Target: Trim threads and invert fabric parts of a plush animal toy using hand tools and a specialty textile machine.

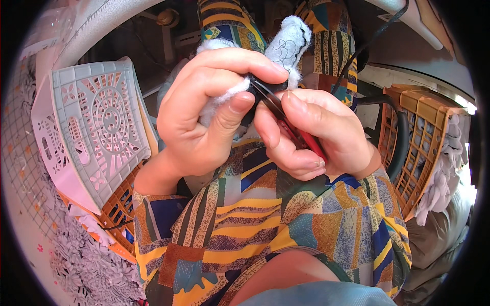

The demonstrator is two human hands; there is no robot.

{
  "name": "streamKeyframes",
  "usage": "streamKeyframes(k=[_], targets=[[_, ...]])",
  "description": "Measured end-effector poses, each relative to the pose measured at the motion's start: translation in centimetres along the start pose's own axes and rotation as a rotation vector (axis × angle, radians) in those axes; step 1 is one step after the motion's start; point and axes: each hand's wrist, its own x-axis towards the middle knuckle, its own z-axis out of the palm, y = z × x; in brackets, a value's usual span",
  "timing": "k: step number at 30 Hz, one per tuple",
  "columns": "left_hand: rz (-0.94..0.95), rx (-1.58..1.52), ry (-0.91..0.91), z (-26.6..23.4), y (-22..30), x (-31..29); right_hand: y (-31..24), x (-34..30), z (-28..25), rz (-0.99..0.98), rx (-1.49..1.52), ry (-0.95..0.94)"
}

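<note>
Kinda cramped spot: pale rounded frame [97,33] curving across the upper left, openwork grey basket [111,120] on that side, orange-brown crate [426,102] opposite, and bright white light [470,177] at the far right edge.

The left hand [196,112] partly covers the fluffy material [288,48]; the right hand [326,127] partly covers the red-handled tool [275,106]; tip contact appears indistinct.

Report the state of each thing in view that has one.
Fluffy pale-blue fabric piece: held, dark threads lying on it.
Slim red-and-black tool: held slantwise; tips open or shut unclear.
Left grip: closed on the fabric piece.
Right grip: closed on the tool.
Grey openwork plastic basket: contents not visible.
Brown latticed plastic crate: holding pale cloth pieces.
</note>
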Motion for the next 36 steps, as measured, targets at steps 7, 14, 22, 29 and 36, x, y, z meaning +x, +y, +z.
streamKeyframes(k=[7, 14, 22, 29, 36], targets=[[-0.01, -0.012, 0.016, -0.1, 0.1, 0.0, -0.1, 0.0, 0.2, 0.018, 0.002, 0.017], [0.0, -0.019, 0.004, 0.1, 0.1, 0.0, 0.0, 0.0, 0.2, -0.008, -0.014, 0.011], [-0.04, -0.059, 0.017, 0.1, 0.1, -0.1, 0.2, 0.3, 0.0, -0.019, -0.108, 0.069], [-0.073, -0.09, 0.019, 0.2, 0.2, -0.2, 0.9, 0.2, 0.6, -0.217, -0.244, 0.152], [-0.097, -0.091, 0.024, 0.0, 0.2, -0.3, 1.0, 0.3, 0.4, -0.237, -0.378, 0.214]])
